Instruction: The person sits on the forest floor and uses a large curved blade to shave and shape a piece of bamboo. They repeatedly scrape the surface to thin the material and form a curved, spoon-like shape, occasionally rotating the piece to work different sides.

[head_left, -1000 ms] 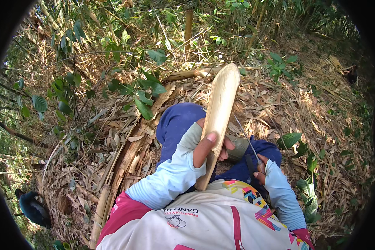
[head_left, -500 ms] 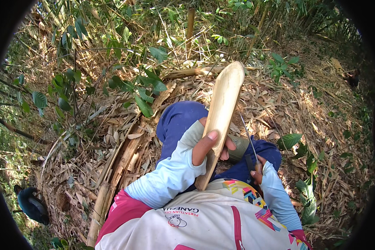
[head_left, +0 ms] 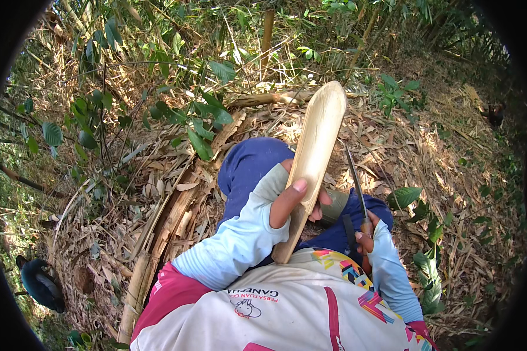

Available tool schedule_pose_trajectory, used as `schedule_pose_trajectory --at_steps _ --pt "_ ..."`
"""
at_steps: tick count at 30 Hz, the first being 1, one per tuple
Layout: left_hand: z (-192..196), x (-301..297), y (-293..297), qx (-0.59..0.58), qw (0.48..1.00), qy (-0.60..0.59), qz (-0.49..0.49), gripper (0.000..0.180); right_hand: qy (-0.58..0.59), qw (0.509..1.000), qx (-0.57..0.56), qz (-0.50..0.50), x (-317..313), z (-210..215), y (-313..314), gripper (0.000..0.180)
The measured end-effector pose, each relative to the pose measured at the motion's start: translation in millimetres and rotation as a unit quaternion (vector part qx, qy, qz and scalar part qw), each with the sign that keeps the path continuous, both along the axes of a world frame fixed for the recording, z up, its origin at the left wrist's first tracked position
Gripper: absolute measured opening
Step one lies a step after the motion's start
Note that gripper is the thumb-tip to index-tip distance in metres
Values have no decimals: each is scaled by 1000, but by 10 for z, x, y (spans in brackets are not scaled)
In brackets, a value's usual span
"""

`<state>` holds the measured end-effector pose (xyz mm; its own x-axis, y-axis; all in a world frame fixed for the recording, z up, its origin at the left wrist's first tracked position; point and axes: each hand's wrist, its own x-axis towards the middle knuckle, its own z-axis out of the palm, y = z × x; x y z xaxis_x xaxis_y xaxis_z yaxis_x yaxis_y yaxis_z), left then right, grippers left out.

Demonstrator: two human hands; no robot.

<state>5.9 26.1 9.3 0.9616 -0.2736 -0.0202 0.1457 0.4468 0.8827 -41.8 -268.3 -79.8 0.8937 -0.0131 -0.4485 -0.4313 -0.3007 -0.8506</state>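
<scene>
My left hand (head_left: 288, 202) is closed around a split piece of bamboo (head_left: 319, 131), pale and hollowed like a trough, with a rounded far end and a narrower near end against my shirt. The thumb presses on its inner face while fingers wrap behind it. On the right, my right hand (head_left: 367, 235) grips the wooden handle of a knife (head_left: 356, 178); its long thin blade points away from me, beside the bamboo and apart from it. A dark strap-like thing (head_left: 350, 231) lies next to that hand.
My knees in blue trousers (head_left: 249, 167) are bent beneath the bamboo. Along my left runs a split bamboo length (head_left: 170, 228) on dry leaf litter (head_left: 404, 149). Leafy plants (head_left: 202, 126) grow ahead and at right (head_left: 430, 281). A dark teal object (head_left: 40, 285) lies far left.
The knife has turned a little, showing more of its blade's flat side. The bamboo's far end has shifted slightly up and right; my left hand keeps its hold.
</scene>
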Motion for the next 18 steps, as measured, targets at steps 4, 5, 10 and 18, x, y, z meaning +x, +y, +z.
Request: schedule_pose_trajectory --at_steps 4,5,10,18 --pt "46 -12 -15 -13 1000 15 10 45 6 1000 21 -9 10 42 14 73" --pt "50 -14 -17 -16 1000 17 13 45 3 1000 29 -9 10 59 19 73" --pt "-4 -22 1 -45 999 12 2 58 -33 996 77 -1 -10 167 39 76" --pt "-5 -151 82 34 999 6 23 62 -194 975 94 53 -153 716 227 80"
